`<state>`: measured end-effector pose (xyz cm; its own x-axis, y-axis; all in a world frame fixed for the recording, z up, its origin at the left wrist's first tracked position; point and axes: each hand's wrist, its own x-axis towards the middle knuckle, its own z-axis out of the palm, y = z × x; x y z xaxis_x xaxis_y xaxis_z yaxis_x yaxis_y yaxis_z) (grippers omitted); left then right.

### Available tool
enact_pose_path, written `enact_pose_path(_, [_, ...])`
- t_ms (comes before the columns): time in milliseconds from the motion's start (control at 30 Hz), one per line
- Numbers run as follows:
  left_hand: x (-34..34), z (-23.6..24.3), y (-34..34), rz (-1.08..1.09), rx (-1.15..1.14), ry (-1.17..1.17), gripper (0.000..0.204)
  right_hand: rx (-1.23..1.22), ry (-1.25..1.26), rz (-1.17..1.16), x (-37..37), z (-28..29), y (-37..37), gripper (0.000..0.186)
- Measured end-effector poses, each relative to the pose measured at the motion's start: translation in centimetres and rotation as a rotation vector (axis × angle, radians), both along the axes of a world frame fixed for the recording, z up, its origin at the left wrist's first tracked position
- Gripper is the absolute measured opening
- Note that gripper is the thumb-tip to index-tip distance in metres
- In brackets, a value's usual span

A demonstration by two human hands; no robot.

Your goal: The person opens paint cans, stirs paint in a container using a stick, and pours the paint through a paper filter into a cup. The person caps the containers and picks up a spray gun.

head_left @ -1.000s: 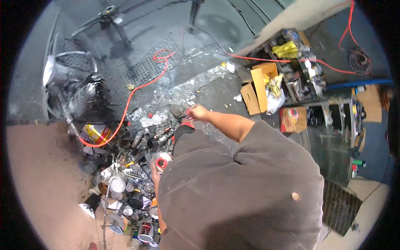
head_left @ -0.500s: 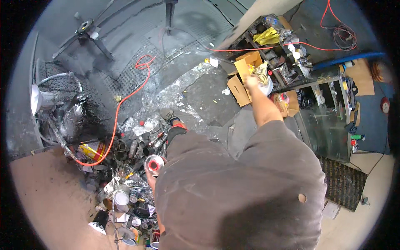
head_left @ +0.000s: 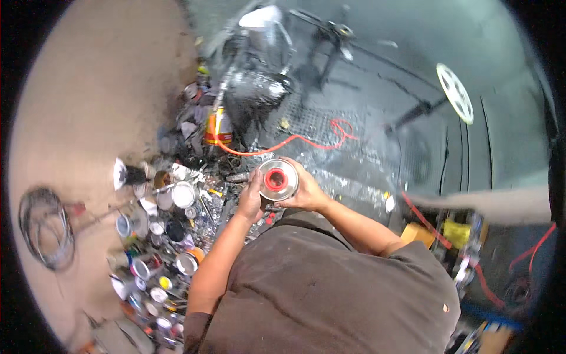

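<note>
In front of my body is a round metal can (head_left: 276, 179) with a red ring around its top opening. My left hand (head_left: 252, 199) is closed against its left side. My right hand (head_left: 306, 189) wraps around the right side, so both hands grip the can between them. The opening faces up, and I cannot make out what is inside. Parts of the fingers are hidden behind the can.
Used paint tins (head_left: 183, 194), cups and tools lie heaped to the left. Ahead, an orange hose (head_left: 277, 148) crosses the floor past a yellow-and-red can (head_left: 219, 127) and a dark coated pressure pot (head_left: 254, 94). A cluttered shelf (head_left: 460, 236) stands at the right; a coiled cable (head_left: 46, 229) hangs at the left.
My view has swung to the left. My right hand has left the cardboard box by the shelf and come onto the can, which my left hand was holding low beside me.
</note>
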<state>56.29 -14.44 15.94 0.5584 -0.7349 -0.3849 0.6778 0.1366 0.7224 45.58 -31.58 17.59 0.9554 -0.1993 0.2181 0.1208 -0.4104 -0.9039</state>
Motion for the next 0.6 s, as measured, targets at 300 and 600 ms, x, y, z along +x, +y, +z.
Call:
enact_pose_path(300, [-0.4, 1.4, 2.9, 0.238, -0.103, 0.089, 0.029, 0.242, -0.047, 0.152, 9.5, 7.2, -8.2, 0.114])
enact_pose_path(600, [-9.6, -5.9, 5.2, 0.302, 0.299, -0.252, 0.035, -0.647, -0.217, -0.360, 22.0, 19.0, -22.7, 0.101])
